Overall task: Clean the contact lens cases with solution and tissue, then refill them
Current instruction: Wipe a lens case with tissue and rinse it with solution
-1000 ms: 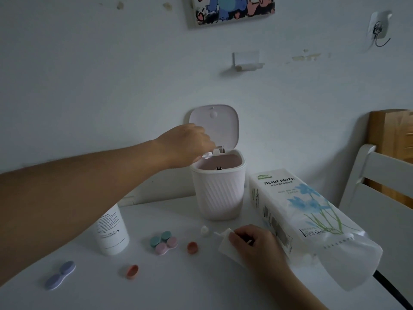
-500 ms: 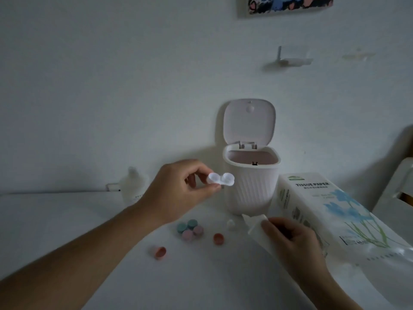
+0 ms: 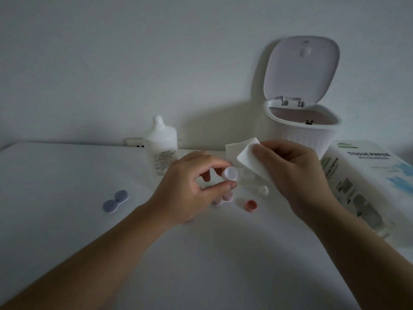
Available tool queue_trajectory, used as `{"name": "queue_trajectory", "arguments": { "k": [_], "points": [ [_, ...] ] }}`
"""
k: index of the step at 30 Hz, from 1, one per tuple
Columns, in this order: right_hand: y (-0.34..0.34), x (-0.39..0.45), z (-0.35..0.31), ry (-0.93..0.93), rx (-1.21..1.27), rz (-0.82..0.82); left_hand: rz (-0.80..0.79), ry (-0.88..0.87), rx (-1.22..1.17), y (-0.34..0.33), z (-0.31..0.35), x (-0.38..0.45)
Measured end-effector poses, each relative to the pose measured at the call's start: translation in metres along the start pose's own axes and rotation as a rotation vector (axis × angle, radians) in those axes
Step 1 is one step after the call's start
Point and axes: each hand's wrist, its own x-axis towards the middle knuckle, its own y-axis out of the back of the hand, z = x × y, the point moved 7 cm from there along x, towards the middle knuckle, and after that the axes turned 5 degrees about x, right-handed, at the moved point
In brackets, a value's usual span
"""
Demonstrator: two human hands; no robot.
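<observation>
**Clear lens case held over the table, tissue at its side**

Clear plastic, the open lens case (image 3: 240, 176) is being pinched at one well between the thumb and forefinger of the left hand (image 3: 187, 191), above the white table (image 3: 67, 175). The right hand (image 3: 295, 175) is gripping a folded tissue (image 3: 243, 154) with curled fingers, the sheet touching the far end of the case. Directly below the case, a pink case (image 3: 225, 199) is lying partly hidden by the left hand, an orange cap (image 3: 250, 205) sitting just right of it. Left of the case, well apart, a purple case (image 3: 115, 201) is resting flat. Behind the case, the solution bottle (image 3: 161, 144) is standing upright; behind and right, a small bin (image 3: 304, 133) is standing with its lid raised. Right of the case, a tissue pack (image 3: 366, 182) is lying.
</observation>
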Motion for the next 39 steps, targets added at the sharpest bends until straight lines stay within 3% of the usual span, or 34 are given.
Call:
{"name": "queue_trajectory", "arguments": {
  "k": [7, 15, 22, 31, 35, 39],
  "points": [
    [-0.019, -0.011, 0.015, -0.088, 0.14, -0.147, 0.101, 0.023, 0.027, 0.007, -0.001, -0.002],
    [-0.034, -0.022, 0.033, -0.145, 0.142, -0.318, 0.086, -0.013, 0.085, 0.007, -0.001, -0.003],
    [-0.04, -0.027, 0.039, -0.126, 0.025, -0.348, -0.037, 0.011, 0.05, -0.002, -0.008, -0.009],
    [-0.04, -0.03, 0.035, -0.085, 0.184, -0.305, 0.044, 0.048, -0.062, -0.001, 0.0, -0.019],
    [-0.042, -0.031, 0.04, -0.095, 0.078, -0.362, -0.008, 0.138, -0.12, -0.001, -0.014, -0.015],
    [-0.047, -0.033, 0.042, -0.088, -0.094, -0.509, -0.197, 0.155, -0.092, -0.005, -0.024, -0.013]
  ]
}}
